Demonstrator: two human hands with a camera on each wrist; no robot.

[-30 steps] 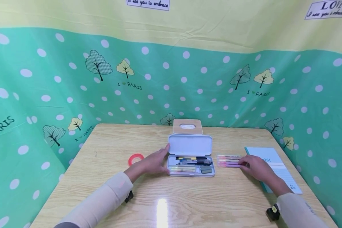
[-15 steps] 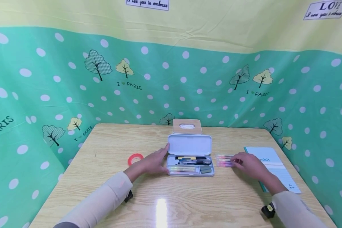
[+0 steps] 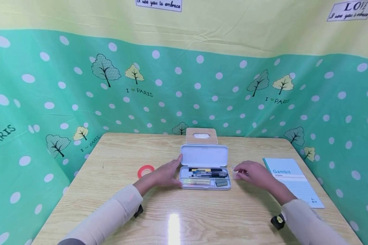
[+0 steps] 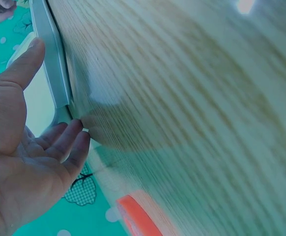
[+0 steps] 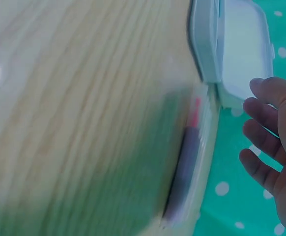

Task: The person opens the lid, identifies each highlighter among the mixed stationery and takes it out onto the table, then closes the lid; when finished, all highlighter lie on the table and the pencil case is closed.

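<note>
A white pencil case stands with its lid up in the middle of the table, with several pens, some light-coloured markers and a grey eraser inside. My left hand is at the case's left side, thumb near its front corner and straight fingers toward the lid. My right hand hovers over a clear pack of coloured pens lying right of the case. In the right wrist view its fingers are spread, loosely bent, with nothing between them. The head view shows the hand hiding most of that pack.
A roll of red tape lies left of the case, partly behind my left hand. Behind the lid stands a tissue box with a wooden top. A light blue notebook lies on the table's right side.
My right hand has moved left across the pen pack, from its right end toward the pencil case, uncovering the notebook's title. The pack and my left hand have stayed in place.
</note>
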